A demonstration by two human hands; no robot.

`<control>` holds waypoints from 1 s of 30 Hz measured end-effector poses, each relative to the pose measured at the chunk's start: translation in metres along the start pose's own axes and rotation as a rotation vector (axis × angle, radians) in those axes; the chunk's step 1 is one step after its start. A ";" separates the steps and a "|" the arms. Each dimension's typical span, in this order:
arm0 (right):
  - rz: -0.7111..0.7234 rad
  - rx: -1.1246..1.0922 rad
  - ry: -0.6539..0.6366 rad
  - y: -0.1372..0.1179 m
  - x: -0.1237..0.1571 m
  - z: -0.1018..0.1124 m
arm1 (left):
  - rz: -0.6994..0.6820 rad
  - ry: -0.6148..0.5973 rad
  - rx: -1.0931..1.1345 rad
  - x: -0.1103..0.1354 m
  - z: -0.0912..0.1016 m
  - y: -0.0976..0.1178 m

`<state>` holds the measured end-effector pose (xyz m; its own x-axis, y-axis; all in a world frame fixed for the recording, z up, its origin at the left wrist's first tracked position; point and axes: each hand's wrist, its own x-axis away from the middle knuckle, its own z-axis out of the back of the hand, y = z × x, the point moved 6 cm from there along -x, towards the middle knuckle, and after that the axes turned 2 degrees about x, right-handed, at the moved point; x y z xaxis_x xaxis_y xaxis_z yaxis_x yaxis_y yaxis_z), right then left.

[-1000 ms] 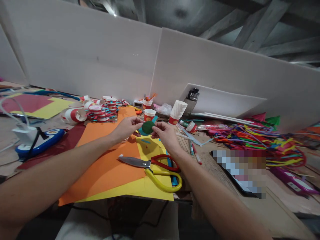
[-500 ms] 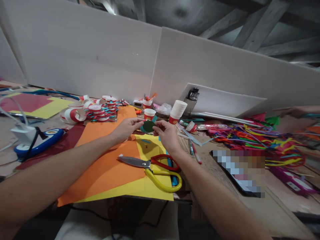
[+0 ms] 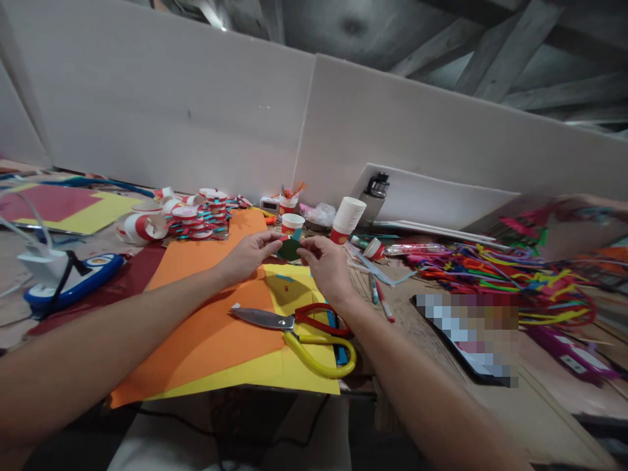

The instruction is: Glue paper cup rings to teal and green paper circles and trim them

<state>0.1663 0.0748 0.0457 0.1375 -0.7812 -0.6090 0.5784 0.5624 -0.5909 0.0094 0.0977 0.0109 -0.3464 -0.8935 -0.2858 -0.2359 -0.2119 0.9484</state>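
In the head view, the left hand (image 3: pixel 248 254) and the right hand (image 3: pixel 326 265) meet above the far edge of the coloured papers, and between them they hold a small dark green paper disc (image 3: pixel 289 249). The fingers of each hand are closed in a pinch on one side of the disc, thumb against forefinger, so the piece is lifted off the bench (image 3: pixel 432 340) and is kept flat enough to be worked on from both edges. A bit of red and a bit of blue-green paper show at its upper rim; I cannot tell if they are glued to it or only lie behind.

The disc hangs just in front of a red and white paper cup (image 3: pixel 292 224), over a yellow sheet (image 3: pixel 294 366) that lies partly under an orange sheet (image 3: pixel 206 307). These sheets seem to serve as a work mat below the hands. The scissors (image 3: pixel 304 327), with one red and one yellow handle, lie closed on the yellow sheet, near the right wrist, where they are easy to reach.

Further back stands a stack of paper cups (image 3: pixel 348 219), upside down. At the left is a pile of finished cup pieces (image 3: pixel 196 216), kept apart from the work place. At the right lies a heap of coloured strips (image 3: pixel 510 275).
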 end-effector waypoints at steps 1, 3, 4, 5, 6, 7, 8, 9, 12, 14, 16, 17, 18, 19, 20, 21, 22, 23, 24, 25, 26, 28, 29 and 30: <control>0.007 0.009 0.005 -0.002 0.000 0.000 | -0.002 -0.003 -0.001 0.001 -0.001 0.001; 0.032 0.038 0.017 -0.008 0.000 0.002 | -0.011 -0.013 -0.011 0.002 -0.003 0.003; 0.047 0.058 0.023 -0.011 0.001 0.003 | -0.017 -0.018 -0.016 0.002 -0.003 0.004; 0.060 0.079 0.025 -0.014 0.001 0.003 | -0.022 -0.021 -0.020 0.003 -0.004 0.005; 0.072 0.102 0.024 -0.016 0.001 0.004 | -0.026 -0.025 -0.024 0.003 -0.004 0.006; 0.079 0.126 0.021 -0.019 0.001 0.004 | -0.028 -0.028 -0.027 0.003 -0.004 0.006; 0.082 0.146 0.023 -0.020 0.001 0.004 | -0.029 -0.028 -0.031 0.003 -0.005 0.005; 0.081 0.161 0.031 -0.021 0.002 0.005 | -0.030 -0.027 -0.035 0.003 -0.004 0.005; 0.053 0.135 0.068 -0.020 0.002 0.007 | -0.034 -0.023 -0.046 0.003 -0.005 0.004; 0.023 0.062 0.063 -0.018 0.002 0.007 | -0.028 -0.024 -0.052 0.003 -0.007 0.005; -0.010 -0.019 0.033 -0.015 0.001 0.004 | -0.016 -0.034 -0.051 0.004 -0.009 0.005; -0.030 -0.054 0.015 -0.013 0.001 0.002 | -0.011 -0.039 -0.050 0.005 -0.011 0.006; -0.054 -0.088 -0.004 -0.011 0.000 0.001 | -0.009 -0.045 -0.048 0.005 -0.012 0.006; -0.078 -0.121 -0.022 -0.009 0.000 -0.001 | -0.009 -0.051 -0.046 0.006 -0.013 0.007; -0.102 -0.155 -0.039 -0.006 0.000 -0.003 | -0.009 -0.056 -0.044 0.006 -0.014 0.007; -0.126 -0.189 -0.053 -0.004 -0.001 -0.005 | -0.007 -0.062 -0.041 0.006 -0.014 0.007; -0.147 -0.224 -0.065 -0.002 -0.001 -0.006 | -0.003 -0.067 -0.038 0.007 -0.015 0.007; -0.164 -0.256 -0.074 -0.001 -0.001 -0.007 | 0.000 -0.073 -0.037 0.007 -0.015 0.007; -0.178 -0.280 -0.083 0.000 -0.001 -0.007 | 0.000 -0.079 -0.038 0.007 -0.015 0.007; -0.190 -0.298 -0.091 0.001 -0.001 -0.008 | -0.004 -0.084 -0.038 0.007 -0.015 0.008; -0.199 -0.309 -0.100 0.002 -0.001 -0.008 | -0.010 -0.089 -0.040 0.007 -0.015 0.009; -0.212 -0.315 -0.109 0.002 -0.001 -0.008 | -0.018 -0.103 -0.044 0.008 -0.016 0.010; -0.216 -0.317 -0.112 0.003 -0.001 -0.009 | -0.017 -0.111 -0.046 0.008 -0.016 0.010; -0.218 -0.318 -0.113 0.003 -0.002 -0.009 | -0.011 -0.116 -0.046 0.009 -0.017 0.011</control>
<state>0.1609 0.0800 0.0404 0.1371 -0.9062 -0.3999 0.3284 0.4225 -0.8448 0.0192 0.0810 0.0207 -0.4474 -0.8397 -0.3078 -0.1992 -0.2420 0.9496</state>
